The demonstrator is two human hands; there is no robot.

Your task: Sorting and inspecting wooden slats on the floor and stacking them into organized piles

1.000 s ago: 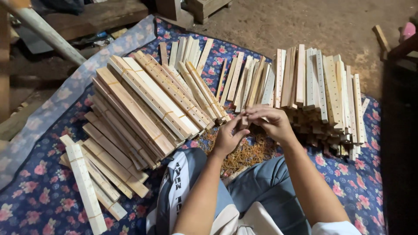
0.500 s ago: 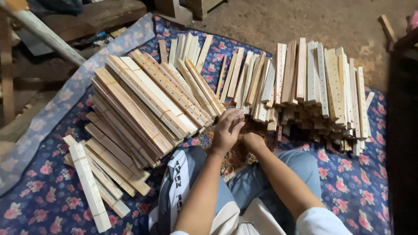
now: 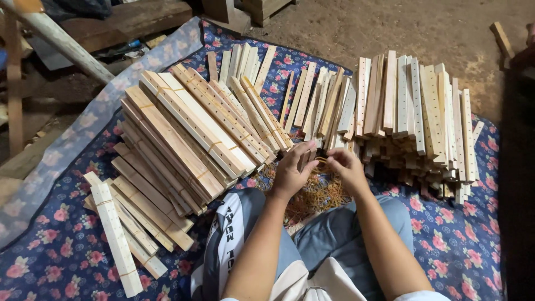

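Sitting on a dark blue flowered cloth [image 3: 457, 245] spread over a dirt floor, a person works with both hands raised just above a loose heap of thin tan rubber bands [image 3: 312, 195] that lies on the cloth between their knees. The left hand [image 3: 292, 170] is half closed, its fingers curled toward the right hand, and the right hand [image 3: 346, 167] meets it with fingertips pinched; between them they seem to stretch a rubber band [image 3: 321, 163], though the band itself is too thin to make out surely. Toward the cloth's left edge a big stack of banded wooden slats [image 3: 184, 134] lies slantwise, each bundle wrapped with bands, and a few more bundles [image 3: 120, 234] rest near the near-left corner. Along the far edge, loose slats [image 3: 312, 103] fan out side by side, some with rows of small holes. Toward the right edge stands another pile of pale drilled slats [image 3: 415, 111], its near ends just beside the right hand
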